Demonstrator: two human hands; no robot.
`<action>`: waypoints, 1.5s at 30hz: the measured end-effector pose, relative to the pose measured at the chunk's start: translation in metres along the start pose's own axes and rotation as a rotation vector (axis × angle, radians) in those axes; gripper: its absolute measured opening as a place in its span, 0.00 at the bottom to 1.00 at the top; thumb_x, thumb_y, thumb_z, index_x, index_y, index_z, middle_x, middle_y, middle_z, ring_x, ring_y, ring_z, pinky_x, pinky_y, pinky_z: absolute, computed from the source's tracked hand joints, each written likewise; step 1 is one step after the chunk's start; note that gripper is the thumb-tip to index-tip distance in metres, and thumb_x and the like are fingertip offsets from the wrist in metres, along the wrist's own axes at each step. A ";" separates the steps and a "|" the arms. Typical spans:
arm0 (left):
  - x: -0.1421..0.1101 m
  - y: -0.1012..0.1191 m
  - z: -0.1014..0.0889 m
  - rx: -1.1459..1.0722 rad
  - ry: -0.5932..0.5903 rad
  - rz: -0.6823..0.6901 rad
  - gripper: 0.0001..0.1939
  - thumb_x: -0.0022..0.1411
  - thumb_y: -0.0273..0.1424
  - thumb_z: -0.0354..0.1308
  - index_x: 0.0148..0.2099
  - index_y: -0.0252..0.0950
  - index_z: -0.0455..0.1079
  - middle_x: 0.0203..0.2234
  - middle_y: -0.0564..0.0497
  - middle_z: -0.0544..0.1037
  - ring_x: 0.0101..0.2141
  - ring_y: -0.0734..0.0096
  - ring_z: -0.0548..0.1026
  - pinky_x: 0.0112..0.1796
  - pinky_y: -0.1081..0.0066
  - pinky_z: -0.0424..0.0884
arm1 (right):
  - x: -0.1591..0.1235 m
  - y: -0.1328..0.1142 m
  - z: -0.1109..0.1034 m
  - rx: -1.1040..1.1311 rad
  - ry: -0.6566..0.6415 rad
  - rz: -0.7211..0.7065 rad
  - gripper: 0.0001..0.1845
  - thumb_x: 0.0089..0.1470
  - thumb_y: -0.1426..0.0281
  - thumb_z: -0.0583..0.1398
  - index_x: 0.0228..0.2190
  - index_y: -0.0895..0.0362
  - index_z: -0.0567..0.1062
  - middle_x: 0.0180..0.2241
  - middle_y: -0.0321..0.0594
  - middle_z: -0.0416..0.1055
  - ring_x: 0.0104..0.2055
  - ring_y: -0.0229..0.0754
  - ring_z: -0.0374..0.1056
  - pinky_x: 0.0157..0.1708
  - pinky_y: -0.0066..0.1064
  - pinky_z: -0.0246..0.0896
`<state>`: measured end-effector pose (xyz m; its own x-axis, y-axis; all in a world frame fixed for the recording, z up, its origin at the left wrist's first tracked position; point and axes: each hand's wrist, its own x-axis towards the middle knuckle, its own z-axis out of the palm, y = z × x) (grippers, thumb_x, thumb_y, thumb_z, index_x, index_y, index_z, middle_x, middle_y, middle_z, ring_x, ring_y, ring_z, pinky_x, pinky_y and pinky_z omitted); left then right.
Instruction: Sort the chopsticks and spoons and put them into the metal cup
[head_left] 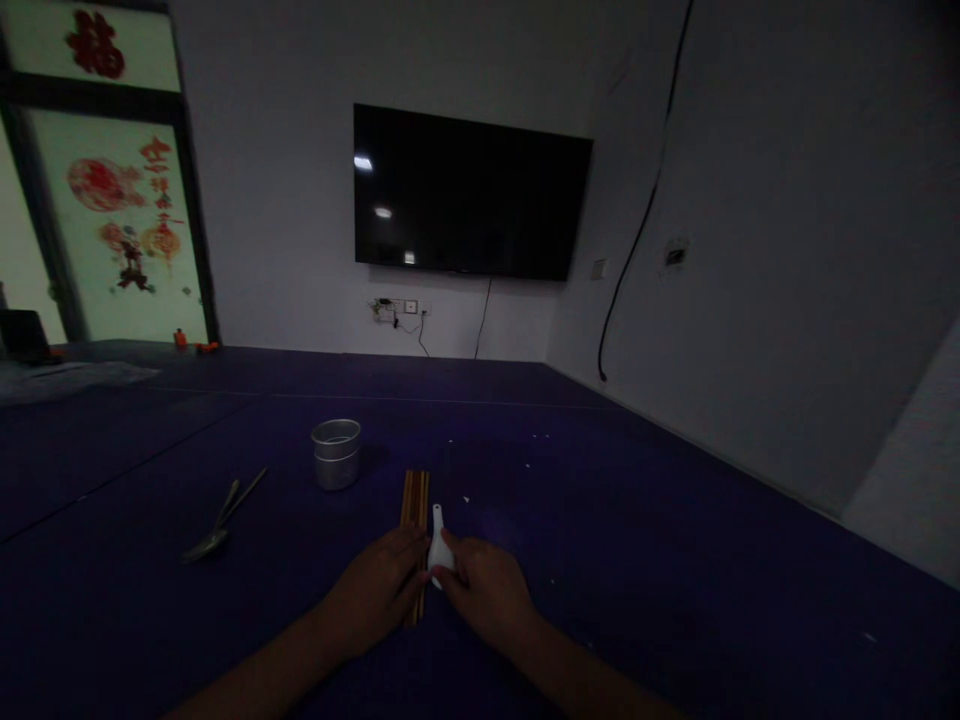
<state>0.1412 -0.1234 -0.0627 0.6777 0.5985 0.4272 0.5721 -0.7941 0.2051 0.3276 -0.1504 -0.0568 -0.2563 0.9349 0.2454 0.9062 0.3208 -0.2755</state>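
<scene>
A bundle of wooden chopsticks [416, 490] lies lengthwise on the dark blue surface. My left hand [379, 588] is closed over its middle, with the thumb and fingers at its sides. Right beside the bundle is a white soup spoon [440, 556], its narrow handle pointing away from me. My right hand [487, 590] pinches this spoon at the bowl end, from the right. The two hands are close together, almost touching at the fingertips. Part of the chopsticks is hidden under my left hand.
A silver metal cup [337, 460] stands beyond my left hand. Farther left lie metal spoons [210, 543], crossed over one another. Small white scraps [466, 499] dot the blue surface [675, 560]. A television [472, 190] hangs on the back wall, and a black cable [637, 235] dangles at right.
</scene>
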 end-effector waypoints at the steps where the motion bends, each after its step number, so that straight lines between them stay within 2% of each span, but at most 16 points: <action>1: 0.000 0.000 0.000 -0.004 -0.010 -0.009 0.19 0.65 0.32 0.48 0.58 0.38 0.62 0.54 0.44 0.69 0.55 0.60 0.65 0.54 0.58 0.64 | 0.000 0.000 0.000 -0.004 -0.009 0.003 0.24 0.58 0.62 0.54 0.54 0.57 0.67 0.38 0.44 0.75 0.38 0.43 0.70 0.37 0.29 0.59; 12: -0.002 0.000 -0.001 -0.017 0.011 0.006 0.19 0.66 0.33 0.47 0.58 0.39 0.61 0.55 0.44 0.68 0.55 0.59 0.65 0.54 0.57 0.64 | 0.000 0.001 0.000 0.016 -0.015 -0.006 0.25 0.58 0.61 0.54 0.55 0.57 0.66 0.38 0.45 0.75 0.38 0.44 0.70 0.37 0.30 0.59; 19: 0.000 -0.001 -0.001 0.006 -0.029 0.000 0.20 0.66 0.34 0.46 0.58 0.37 0.61 0.56 0.43 0.67 0.56 0.59 0.64 0.54 0.57 0.64 | 0.000 0.000 0.000 0.008 -0.010 -0.011 0.25 0.58 0.61 0.53 0.54 0.57 0.66 0.39 0.46 0.75 0.40 0.45 0.70 0.39 0.30 0.59; 26: 0.001 0.001 -0.002 -0.017 -0.012 0.015 0.18 0.66 0.33 0.47 0.56 0.37 0.63 0.53 0.43 0.70 0.53 0.61 0.67 0.54 0.60 0.65 | -0.001 0.001 0.001 -0.003 -0.006 -0.036 0.25 0.58 0.61 0.53 0.55 0.57 0.66 0.41 0.47 0.74 0.42 0.48 0.70 0.41 0.33 0.60; 33: -0.001 0.002 -0.003 -0.012 -0.009 0.007 0.20 0.66 0.34 0.47 0.59 0.40 0.61 0.56 0.45 0.67 0.56 0.61 0.64 0.55 0.58 0.63 | -0.001 0.002 0.002 0.001 -0.004 -0.051 0.25 0.59 0.61 0.53 0.55 0.57 0.66 0.42 0.47 0.74 0.42 0.47 0.70 0.41 0.32 0.59; 45: 0.000 0.003 -0.004 0.018 -0.016 -0.014 0.19 0.66 0.33 0.47 0.57 0.37 0.62 0.54 0.42 0.69 0.55 0.59 0.65 0.54 0.57 0.65 | -0.002 -0.001 -0.004 -0.008 -0.036 -0.062 0.25 0.60 0.60 0.51 0.55 0.59 0.64 0.43 0.49 0.73 0.43 0.48 0.69 0.42 0.33 0.59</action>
<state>0.1407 -0.1258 -0.0583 0.6767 0.6111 0.4106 0.5895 -0.7839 0.1950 0.3285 -0.1528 -0.0534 -0.3236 0.9183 0.2279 0.8909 0.3768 -0.2534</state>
